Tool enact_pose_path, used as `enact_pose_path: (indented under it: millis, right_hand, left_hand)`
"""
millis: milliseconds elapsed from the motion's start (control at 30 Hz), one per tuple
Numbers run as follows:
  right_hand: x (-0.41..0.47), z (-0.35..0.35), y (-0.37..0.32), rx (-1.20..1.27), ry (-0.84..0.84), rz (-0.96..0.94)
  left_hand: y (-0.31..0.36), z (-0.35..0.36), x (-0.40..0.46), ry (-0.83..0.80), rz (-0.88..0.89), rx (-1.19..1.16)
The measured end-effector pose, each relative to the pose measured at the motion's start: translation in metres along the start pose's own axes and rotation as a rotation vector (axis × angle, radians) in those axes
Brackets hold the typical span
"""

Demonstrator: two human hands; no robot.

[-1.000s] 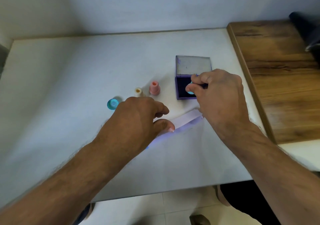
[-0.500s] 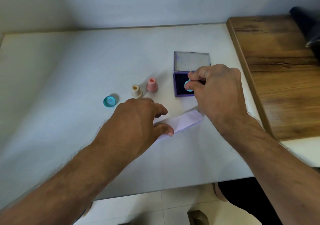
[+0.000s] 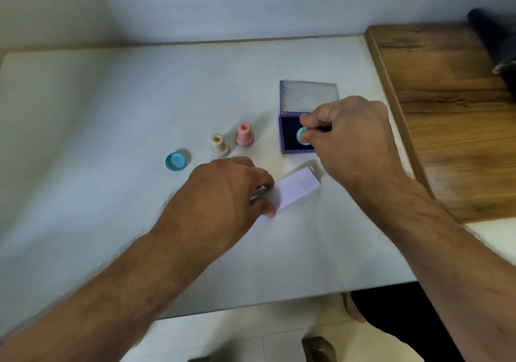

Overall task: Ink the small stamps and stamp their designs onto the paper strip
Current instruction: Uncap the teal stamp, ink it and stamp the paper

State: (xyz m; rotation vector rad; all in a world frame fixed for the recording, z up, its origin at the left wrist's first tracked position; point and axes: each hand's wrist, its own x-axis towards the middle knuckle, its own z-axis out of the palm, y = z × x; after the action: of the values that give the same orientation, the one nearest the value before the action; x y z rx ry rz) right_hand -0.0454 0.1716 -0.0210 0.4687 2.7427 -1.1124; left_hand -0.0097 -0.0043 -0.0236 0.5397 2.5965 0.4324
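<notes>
My right hand [image 3: 351, 138] pinches a small teal round-based plastic stamp [image 3: 302, 137] between thumb and fingers, holding it tilted over the dark pad of the open purple ink-pad case [image 3: 290, 135]; I cannot tell whether the stamp's face touches the ink. The case sits toward the right edge of the white table [image 3: 111, 110], its grey lid [image 3: 308, 96] folded back toward the far edge. My left hand [image 3: 223, 197] rests palm down near the table's middle, thumb and fingertips pressed flat on the near-left end of the pale lilac paper strip [image 3: 298, 187], which runs diagonally toward the ink pad, its far end just beside the case and slightly lifted. Left of the case stand a pink plastic stamp [image 3: 244, 135] and, just beside it, a cream plastic stamp [image 3: 219, 145], both upright. Further left lies a clear blue round cap [image 3: 175, 161], apart from the others.
</notes>
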Motion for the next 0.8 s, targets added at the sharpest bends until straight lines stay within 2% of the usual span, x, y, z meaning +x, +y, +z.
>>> enact_pose_path:
  millis: [100, 267, 333, 367, 433, 533, 633, 700, 800]
  right_hand:
    - [-0.004, -0.001, -0.002, -0.149, 0.058, -0.072]
    - [-0.005, 0.001, 0.004, -0.107, 0.121, -0.133]
    - [-0.007, 0.005, 0.008, -0.040, 0.181, -0.101]
    - [-0.007, 0.006, 0.009, 0.061, 0.201, -0.053]
    - [-0.008, 0.007, 0.005, 0.446, 0.186, 0.100]
    - [-0.011, 0.010, -0.005, 1.029, 0.075, 0.313]
    - [-0.019, 0.018, -0.011, 1.457, -0.093, 0.431]
    - [-0.025, 0.021, -0.009, 1.598, -0.193, 0.469]
    - [-0.031, 0.027, -0.004, 1.621, -0.275, 0.459]
  left_hand:
    - [-0.002, 0.002, 0.001, 0.009, 0.030, 0.006]
    - [-0.006, 0.004, 0.001, 0.072, 0.057, 0.021]
    - [-0.006, 0.004, 0.001, 0.091, 0.078, 0.031]
    - [-0.006, 0.004, 0.002, 0.089, 0.085, 0.031]
    - [-0.007, 0.004, 0.003, 0.102, 0.103, 0.027]
    - [-0.010, 0.007, 0.003, 0.156, 0.135, 0.027]
    - [-0.013, 0.013, 0.002, 0.234, 0.174, 0.025]
    - [-0.014, 0.014, 0.003, 0.267, 0.196, 0.046]
    - [-0.014, 0.016, 0.005, 0.298, 0.234, 0.064]
